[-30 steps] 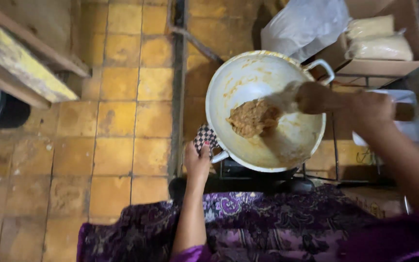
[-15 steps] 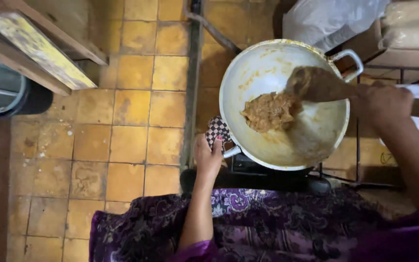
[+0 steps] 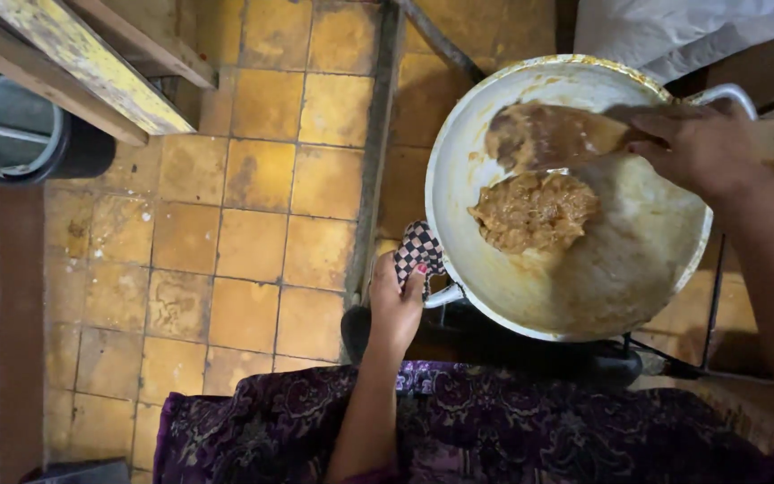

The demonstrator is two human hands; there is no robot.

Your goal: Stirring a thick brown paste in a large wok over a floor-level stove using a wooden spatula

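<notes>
At the far left a dark bucket (image 3: 24, 134) sits half hidden under a yellow-painted wooden plank (image 3: 82, 58), and both are cut off by the frame's edge. Beside them spreads a floor of worn yellow tiles (image 3: 226, 233), crossed by a dark strip that runs from top to bottom. Near the middle, the left hand (image 3: 396, 305) is closed around a black-and-white checked cloth (image 3: 418, 251), which is wrapped over the near handle of the pan, so the handle itself mostly cannot be seen. The big white pan (image 3: 620, 269) sits on a dark burner (image 3: 494, 336) that is largely covered by the pan's bowl; only its shadowed lower part shows. Inside the pan, toward the upper left of its bowl, lies a lump of thick brown paste (image 3: 535, 211). Just above the paste is the broad blade of a wooden spatula (image 3: 548, 134), smeared with brown. The spatula lies nearly level across the picture, its long axis running left to right, blade pointing left and handle pointing right. The right hand (image 3: 700, 148) is clenched over the handle, hiding where blade meets handle, and the handle's far end runs out of the frame. The pan's second handle peeks out behind that hand. At the bottom, purple patterned fabric (image 3: 494, 430) covers the person's lap, cut off by the lower edge.
</notes>
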